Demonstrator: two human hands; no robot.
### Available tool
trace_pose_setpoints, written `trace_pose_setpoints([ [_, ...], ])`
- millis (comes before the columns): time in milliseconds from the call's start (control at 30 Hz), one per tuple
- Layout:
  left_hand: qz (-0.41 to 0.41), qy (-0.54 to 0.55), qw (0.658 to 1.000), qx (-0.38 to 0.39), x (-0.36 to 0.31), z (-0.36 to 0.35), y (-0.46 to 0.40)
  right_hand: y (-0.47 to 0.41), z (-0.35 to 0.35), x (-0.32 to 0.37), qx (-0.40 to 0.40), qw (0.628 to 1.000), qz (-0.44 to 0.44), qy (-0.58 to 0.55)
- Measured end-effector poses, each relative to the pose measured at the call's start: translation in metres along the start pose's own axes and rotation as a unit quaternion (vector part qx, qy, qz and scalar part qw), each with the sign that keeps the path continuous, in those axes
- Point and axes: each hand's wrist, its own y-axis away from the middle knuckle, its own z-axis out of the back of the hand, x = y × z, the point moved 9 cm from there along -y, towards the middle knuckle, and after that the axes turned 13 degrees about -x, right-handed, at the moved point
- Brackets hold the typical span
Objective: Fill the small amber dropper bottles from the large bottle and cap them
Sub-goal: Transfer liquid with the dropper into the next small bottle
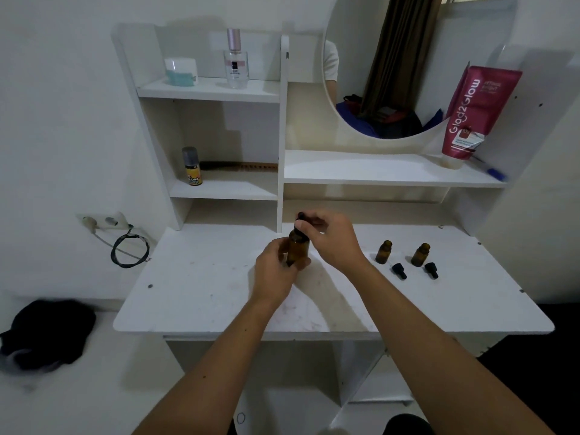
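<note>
We have the large amber bottle (298,248) near the middle of the white tabletop (201,296), upright or close to it, whether its base touches the surface we cannot tell. Our left hand (276,271) wraps its fingers round the lower body. Our right hand (329,238) pinches the black dropper cap (300,218) at the neck, fingers curled on it. Cap looks seated or nearly so; whether it is being loosened or tightened we cannot tell.

To the right, well apart from the hands: two small amber bottles, left one (383,252) and right one (420,254), both upright with open necks. A black dropper cap lies just in front of each, first (399,270), second (431,270), on its side.

Progress, as we judge it: early. Small bottles uncapped, liquid level inside too dark to read. We would guess nothing is filled yet. Left: open the large bottle, fill both small ones, screw both caps on.
</note>
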Motion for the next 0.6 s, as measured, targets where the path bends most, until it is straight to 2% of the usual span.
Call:
trace_pose_setpoints([
  [367, 0.005, 0.006, 1.000, 0.011, 0.0011, 0.0001, -0.0001, -0.0049, 0.0015, -0.0045, -0.046, 0.994, -0.077, -0.070],
  [600, 0.012, -0.014, 1.000, 0.008, 0.0015, -0.0001, 0.0005, -0.0002, -0.0025, -0.0023, -0.053, 0.993, -0.077, -0.068],
])
